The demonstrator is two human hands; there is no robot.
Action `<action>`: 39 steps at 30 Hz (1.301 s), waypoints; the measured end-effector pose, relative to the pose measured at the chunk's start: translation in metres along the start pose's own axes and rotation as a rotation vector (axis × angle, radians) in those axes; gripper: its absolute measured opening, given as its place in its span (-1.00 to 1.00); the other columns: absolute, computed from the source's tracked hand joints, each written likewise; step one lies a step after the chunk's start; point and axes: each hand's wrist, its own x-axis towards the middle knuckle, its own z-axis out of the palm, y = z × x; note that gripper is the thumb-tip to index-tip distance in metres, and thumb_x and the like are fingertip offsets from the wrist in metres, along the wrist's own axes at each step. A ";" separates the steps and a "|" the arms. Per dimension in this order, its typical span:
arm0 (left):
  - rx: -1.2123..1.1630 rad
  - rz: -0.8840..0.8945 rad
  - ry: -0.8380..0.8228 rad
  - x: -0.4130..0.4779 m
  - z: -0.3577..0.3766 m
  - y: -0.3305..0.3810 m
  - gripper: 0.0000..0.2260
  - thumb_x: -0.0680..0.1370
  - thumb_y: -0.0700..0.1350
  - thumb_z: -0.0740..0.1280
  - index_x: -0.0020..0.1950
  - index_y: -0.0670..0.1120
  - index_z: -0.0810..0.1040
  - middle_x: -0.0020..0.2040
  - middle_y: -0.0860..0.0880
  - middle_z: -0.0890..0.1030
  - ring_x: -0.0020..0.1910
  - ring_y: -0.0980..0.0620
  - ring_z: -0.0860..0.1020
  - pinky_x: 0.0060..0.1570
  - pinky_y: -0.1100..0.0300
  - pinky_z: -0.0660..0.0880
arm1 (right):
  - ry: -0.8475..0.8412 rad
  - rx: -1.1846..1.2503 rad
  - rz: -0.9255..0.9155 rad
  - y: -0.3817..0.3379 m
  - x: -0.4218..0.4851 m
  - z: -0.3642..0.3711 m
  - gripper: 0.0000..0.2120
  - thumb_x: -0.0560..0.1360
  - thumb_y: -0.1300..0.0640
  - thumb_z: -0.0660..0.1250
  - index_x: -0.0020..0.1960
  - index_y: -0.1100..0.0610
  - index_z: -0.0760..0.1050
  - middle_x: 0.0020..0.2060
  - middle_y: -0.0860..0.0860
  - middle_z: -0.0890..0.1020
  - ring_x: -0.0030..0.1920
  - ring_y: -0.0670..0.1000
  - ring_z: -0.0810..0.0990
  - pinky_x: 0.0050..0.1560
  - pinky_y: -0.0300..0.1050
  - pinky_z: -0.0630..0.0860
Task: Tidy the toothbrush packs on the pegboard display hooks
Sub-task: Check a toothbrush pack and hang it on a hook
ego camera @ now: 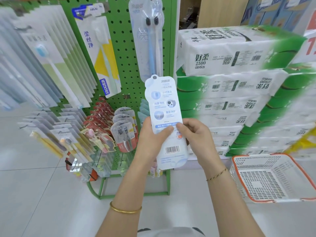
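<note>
Left hand (150, 140) and right hand (196, 136) pinch one pack (164, 106) by the green pegboard (123, 48); shiny white floor (34, 185); maybe a tissue stack (230, 86) right.

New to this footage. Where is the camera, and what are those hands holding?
One picture, from a wide-angle camera on the person's head, looking down. No machine: two bare hands. The left hand and right hand both grip a long white and pale-blue toothbrush pack, barcode side facing the camera. Behind stands a green pegboard rack with more packs on hooks. Right of it: stacked white-and-green tissue packs and a white plastic basket with an orange rim.
</note>
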 end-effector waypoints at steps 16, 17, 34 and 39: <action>-0.169 -0.012 0.172 0.013 -0.019 0.034 -0.80 0.60 0.10 0.22 -0.06 0.02 0.54 -0.21 0.10 0.69 -0.26 0.19 0.65 -0.29 0.28 0.56 | -0.353 -0.022 0.010 0.000 -0.003 -0.017 -0.92 0.48 0.30 0.34 -0.19 0.21 0.54 -0.39 -0.08 0.63 -0.38 -0.12 0.51 -0.38 -0.29 0.41; -0.194 -0.015 0.191 0.014 -0.019 0.036 -0.75 0.58 0.13 0.26 0.02 -0.03 0.54 -0.08 0.01 0.69 -0.14 0.08 0.67 -0.15 0.14 0.60 | -0.357 -0.031 0.012 0.001 -0.002 -0.017 -0.91 0.47 0.31 0.36 -0.20 0.20 0.54 -0.39 -0.09 0.62 -0.38 -0.12 0.49 -0.38 -0.28 0.40; -0.576 -0.006 -0.004 0.011 -0.017 0.048 -0.74 0.64 0.02 0.14 -0.07 -0.09 0.52 -0.14 -0.09 0.57 -0.17 0.00 0.53 -0.07 0.19 0.49 | -0.557 -0.040 0.139 0.000 -0.012 0.004 -0.25 0.20 -0.28 0.45 0.19 0.17 0.42 -0.15 -0.08 0.59 -0.09 -0.01 0.62 0.09 -0.03 0.54; -0.503 -0.003 0.010 0.006 -0.010 0.054 -0.65 0.64 0.10 0.10 0.15 -0.11 0.53 0.07 -0.14 0.55 0.06 -0.08 0.49 0.17 -0.03 0.44 | -0.184 -0.271 0.086 -0.010 -0.008 0.008 -0.55 0.28 -0.08 0.54 0.01 0.03 0.38 -0.13 -0.09 0.50 -0.25 -0.22 0.51 -0.33 -0.44 0.40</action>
